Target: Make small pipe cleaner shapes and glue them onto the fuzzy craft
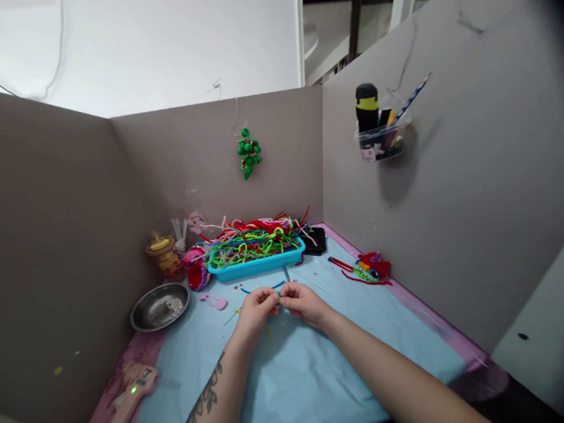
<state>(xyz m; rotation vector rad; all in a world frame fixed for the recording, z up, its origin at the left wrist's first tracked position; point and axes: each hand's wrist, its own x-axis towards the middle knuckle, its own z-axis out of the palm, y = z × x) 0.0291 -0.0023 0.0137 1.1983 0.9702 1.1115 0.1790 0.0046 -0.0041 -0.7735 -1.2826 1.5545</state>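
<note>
My left hand (258, 308) and my right hand (306, 302) meet over the blue-covered table, fingertips almost touching. Both are closed in a pinch on a small piece of yellow and blue pipe cleaner (279, 299), mostly covered by the fingers. A blue end (245, 291) sticks out past the left fingers, and a yellow strand (270, 331) shows below them. Just beyond the hands stands a light blue tray (259, 265) heaped with pipe cleaners (255, 242) of many colours. To the left lies a pink hair clip (213, 301).
A metal bowl (146, 309) with small clear bits sits at left, near a pink glue gun (126, 409) with a green light. At right are a red pen (340, 264) and a colourful pipe-cleaner figure (373, 267). A clear cup (384, 141) of tools hangs on the right panel.
</note>
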